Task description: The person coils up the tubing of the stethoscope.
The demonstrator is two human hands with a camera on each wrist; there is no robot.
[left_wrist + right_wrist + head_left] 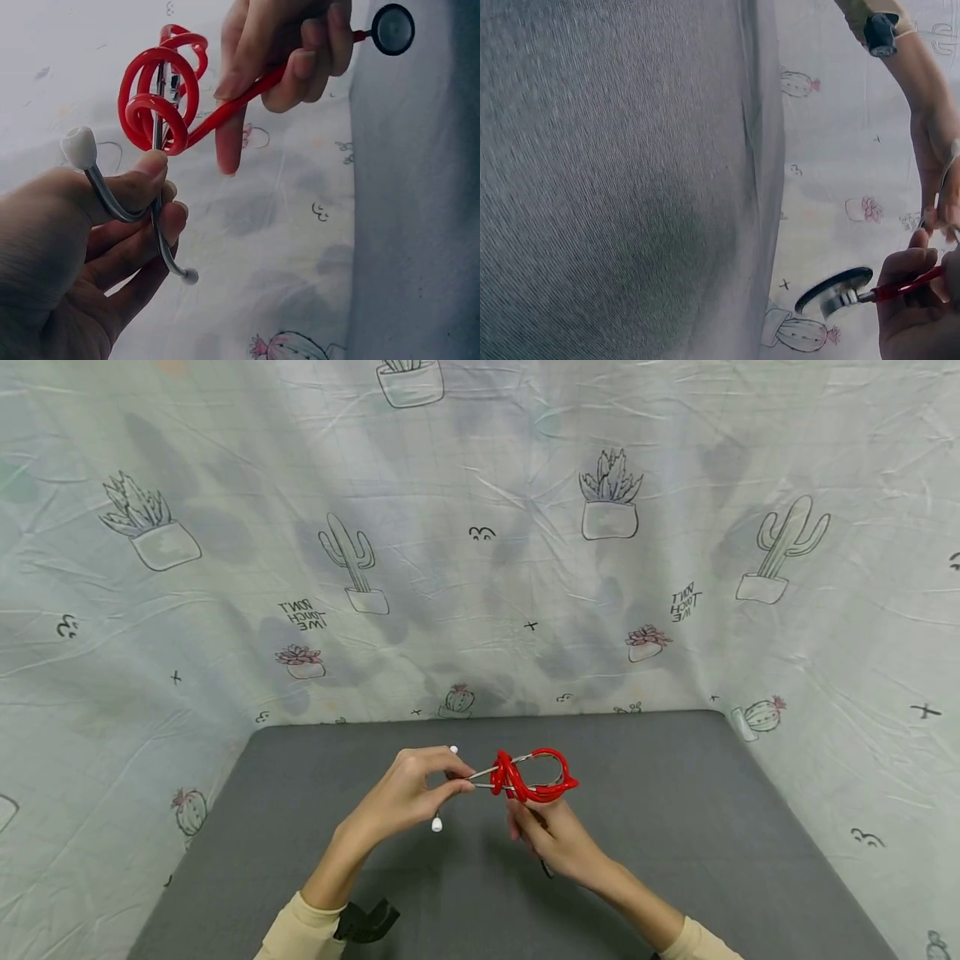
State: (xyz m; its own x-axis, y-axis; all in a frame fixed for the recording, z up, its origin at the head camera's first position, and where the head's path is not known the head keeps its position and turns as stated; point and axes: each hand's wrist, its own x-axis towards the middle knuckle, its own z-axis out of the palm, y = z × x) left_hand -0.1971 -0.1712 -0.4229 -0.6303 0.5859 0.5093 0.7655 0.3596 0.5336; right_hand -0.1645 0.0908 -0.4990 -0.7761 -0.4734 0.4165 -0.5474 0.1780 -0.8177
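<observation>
Stethoscope (507,774) in left hand (408,789) and right hand (561,837), red tubing (225,114) in loops

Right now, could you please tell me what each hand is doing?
Left hand: closed, pinching the stethoscope by its metal ear tubes.
Right hand: closed, gripping the red tubing.

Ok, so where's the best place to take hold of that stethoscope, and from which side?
Likely the bare metal tubes between the white ear tips and the red loops, pinched from the person's left, as the left grip does. That stretch looks slim and stiff, and the ear-tip end lies that way, while bulky loops crowd the other side.
</observation>
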